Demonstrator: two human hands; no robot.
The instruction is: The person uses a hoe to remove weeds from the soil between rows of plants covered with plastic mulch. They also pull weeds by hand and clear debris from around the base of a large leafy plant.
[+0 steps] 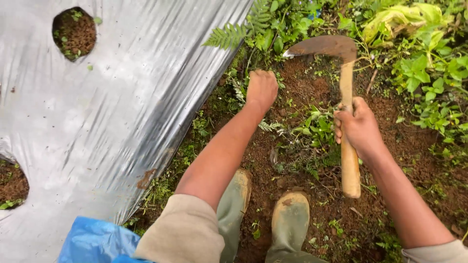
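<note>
My right hand [360, 127] grips the wooden handle of a sickle [347, 112], whose rusty curved blade points left over the weedy soil. My left hand [262, 88] is clenched in a fist low to the ground, closed on small weeds next to a fern frond [229, 35]; what exactly sits in the fist is hidden. Brown soil [307, 87] lies bare between the two hands. My two muddy green rubber boots [290, 221] stand on the soil below.
A silver plastic mulch sheet [122, 107] covers the raised bed at left, with round planting holes [74, 33] showing soil. Thick green weeds [424, 68] fill the upper right. A blue plastic bag [97, 241] sits at the bottom left.
</note>
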